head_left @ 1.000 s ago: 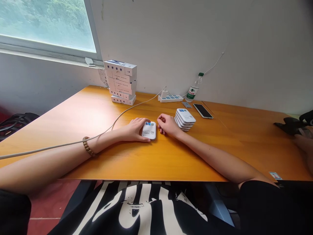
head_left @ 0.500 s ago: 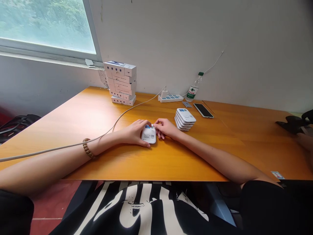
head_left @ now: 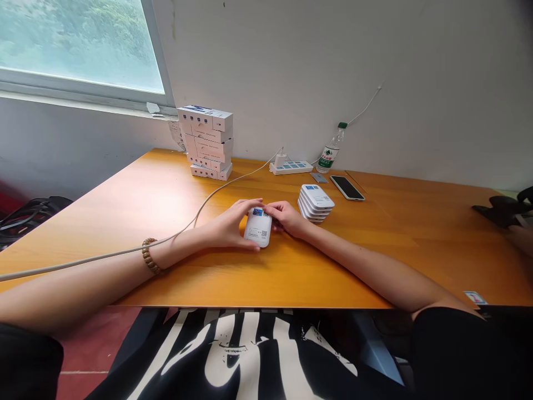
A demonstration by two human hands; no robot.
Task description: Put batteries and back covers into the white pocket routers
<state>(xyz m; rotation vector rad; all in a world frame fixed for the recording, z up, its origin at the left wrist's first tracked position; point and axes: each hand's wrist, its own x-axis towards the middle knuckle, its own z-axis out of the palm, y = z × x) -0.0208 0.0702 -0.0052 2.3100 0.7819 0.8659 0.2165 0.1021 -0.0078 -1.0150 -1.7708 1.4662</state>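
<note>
A flat white pocket-sized device [head_left: 257, 230] with rounded corners, a blue sticker, small print and a QR code is between my hands above the wooden table [head_left: 316, 272]. My left hand [head_left: 230, 225] grips it from the left, thumb at the lower edge and fingers over the top edge. At its upper right corner, my right hand [head_left: 287, 218] pinches it with thumb and forefinger; the other fingers are partly hidden. Just right of that hand stands a stack of similar white devices [head_left: 316, 203].
Behind stand a pile of white boxes [head_left: 211, 141], a power strip [head_left: 291, 167], a water bottle [head_left: 328, 154] and a phone [head_left: 347, 188]. A pale cable [head_left: 200, 214] crosses over my left forearm. A small card [head_left: 475, 298] lies at the right front edge; part of another person's hand [head_left: 520, 241] shows far right.
The device has tilted up toward me and shifted slightly right, showing more of its face. My right hand's fingers have closed in on its upper right corner.
</note>
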